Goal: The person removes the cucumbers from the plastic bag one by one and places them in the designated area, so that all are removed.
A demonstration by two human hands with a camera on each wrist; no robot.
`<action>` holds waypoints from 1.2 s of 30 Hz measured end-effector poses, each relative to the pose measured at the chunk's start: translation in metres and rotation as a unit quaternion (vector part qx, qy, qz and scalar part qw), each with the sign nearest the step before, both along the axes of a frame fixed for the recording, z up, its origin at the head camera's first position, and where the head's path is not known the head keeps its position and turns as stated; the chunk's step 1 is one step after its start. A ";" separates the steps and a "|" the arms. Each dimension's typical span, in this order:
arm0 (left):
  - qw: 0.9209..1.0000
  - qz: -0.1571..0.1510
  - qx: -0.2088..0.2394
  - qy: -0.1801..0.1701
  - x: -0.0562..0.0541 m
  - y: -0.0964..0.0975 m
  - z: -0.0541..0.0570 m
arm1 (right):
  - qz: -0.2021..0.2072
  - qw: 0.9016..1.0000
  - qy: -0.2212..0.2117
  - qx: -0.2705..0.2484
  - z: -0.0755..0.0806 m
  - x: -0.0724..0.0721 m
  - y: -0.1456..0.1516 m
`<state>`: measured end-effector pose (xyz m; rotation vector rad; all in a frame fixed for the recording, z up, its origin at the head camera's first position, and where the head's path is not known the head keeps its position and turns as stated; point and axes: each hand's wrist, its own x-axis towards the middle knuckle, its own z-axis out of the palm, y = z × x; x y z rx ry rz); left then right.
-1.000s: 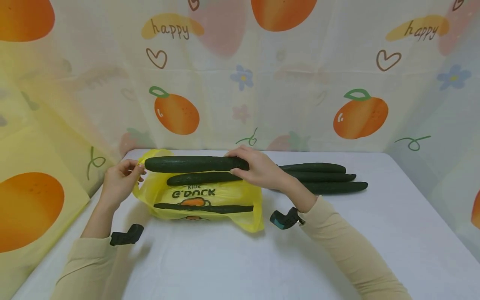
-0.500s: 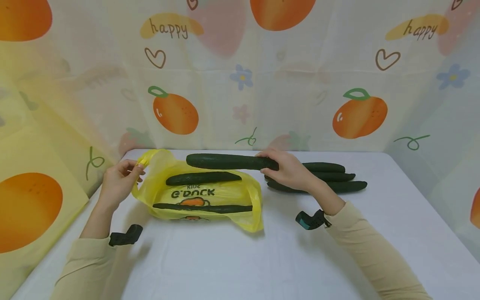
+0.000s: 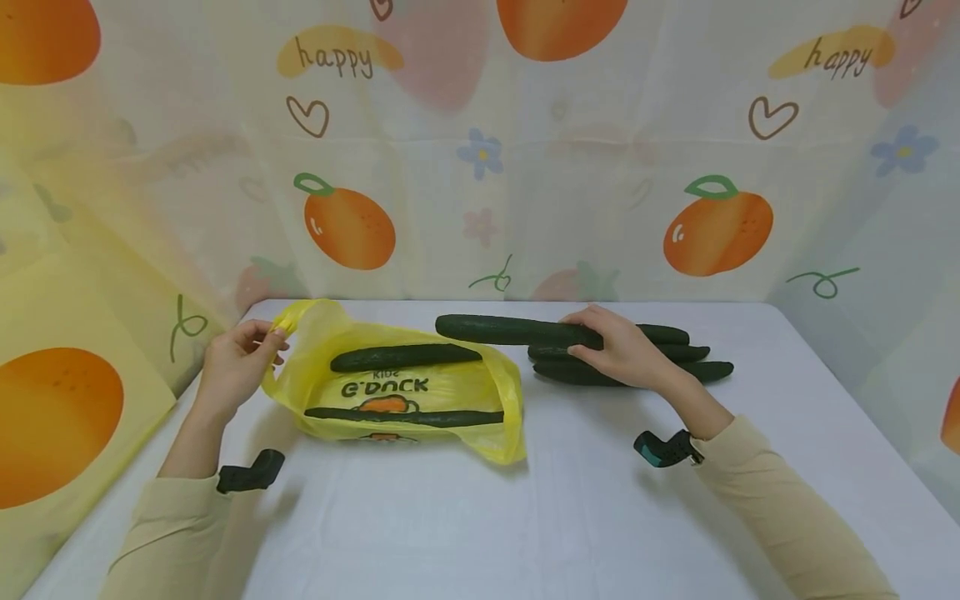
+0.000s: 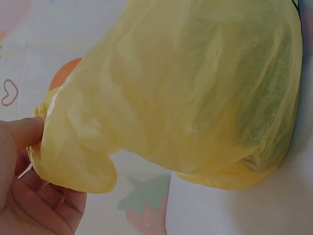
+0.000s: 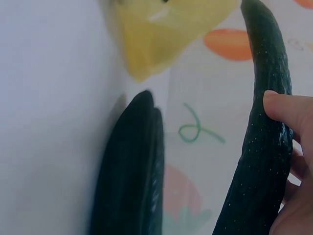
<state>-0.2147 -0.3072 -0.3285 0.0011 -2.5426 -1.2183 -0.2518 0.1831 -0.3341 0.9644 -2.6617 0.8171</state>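
Observation:
In the head view my right hand [image 3: 626, 346] grips a dark green cucumber [image 3: 502, 329] near its right end, holding it above the table. Thumb and fingers wrap it in the right wrist view, where the cucumber [image 5: 266, 63] stands apart from two others below. My left hand [image 3: 238, 362] pinches a gathered handle of a yellow plastic bag [image 3: 450, 385]; the left wrist view shows the bag's film [image 4: 137, 98] stretched from those fingers. One cucumber [image 3: 405, 357] lies in the bag's opening, and a second [image 3: 405, 417] shows as a narrow dark strip nearer the front.
Three more cucumbers [image 3: 705, 372] lie side by side on the white table [image 3: 450, 525], right of the bag and partly behind my right hand. A printed curtain [image 3: 570, 217] rises behind the table's back edge.
My right hand has carried its cucumber rightward, from above the bag to over the cucumbers on the table. The left hand has stayed at the bag's handle.

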 end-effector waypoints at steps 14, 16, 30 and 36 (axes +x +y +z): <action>1.000 -0.004 0.004 0.008 0.000 -0.001 -0.001 | -0.018 0.999 0.017 0.021 -0.016 0.007 0.051; 1.000 -0.005 0.003 0.008 0.000 0.000 -0.001 | -0.021 0.999 0.021 0.025 -0.018 0.009 0.058; 1.000 -0.006 0.002 0.004 -0.001 0.000 -0.001 | -0.022 0.998 0.022 0.051 -0.028 0.024 0.094; 1.000 -0.008 0.001 0.004 -0.001 0.001 -0.001 | -0.016 0.997 0.037 0.064 -0.038 0.029 0.104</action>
